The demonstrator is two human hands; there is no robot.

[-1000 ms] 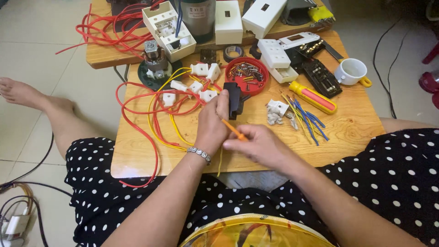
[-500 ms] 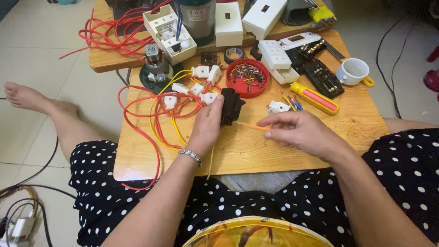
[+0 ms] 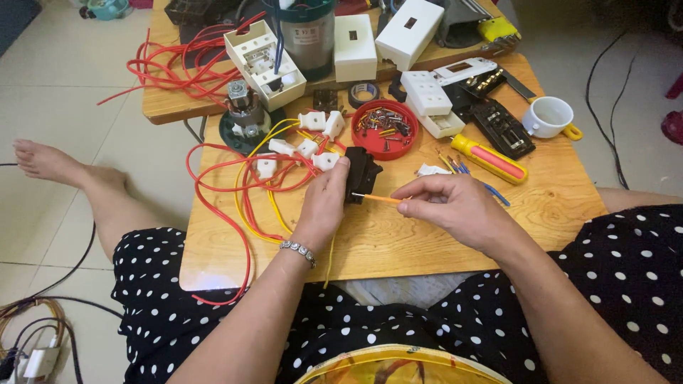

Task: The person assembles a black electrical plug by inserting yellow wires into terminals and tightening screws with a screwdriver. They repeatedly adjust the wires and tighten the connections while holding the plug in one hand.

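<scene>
Left hand [image 3: 324, 203] grips black switch block [image 3: 361, 174] mid-table; right hand [image 3: 455, 206] pinches orange wire [image 3: 377, 199], bare wood beyond.

A single head-worn camera looks steeply down and forward from close above the lap, taking in the whole wooden worktop [image 3: 455, 242], a second table's near edge beyond it, and tiled floor at both sides.

Hands [image 3: 324, 206] w/ blk switch [image 3: 361, 174], orange wire [image 3: 377, 199]
</scene>
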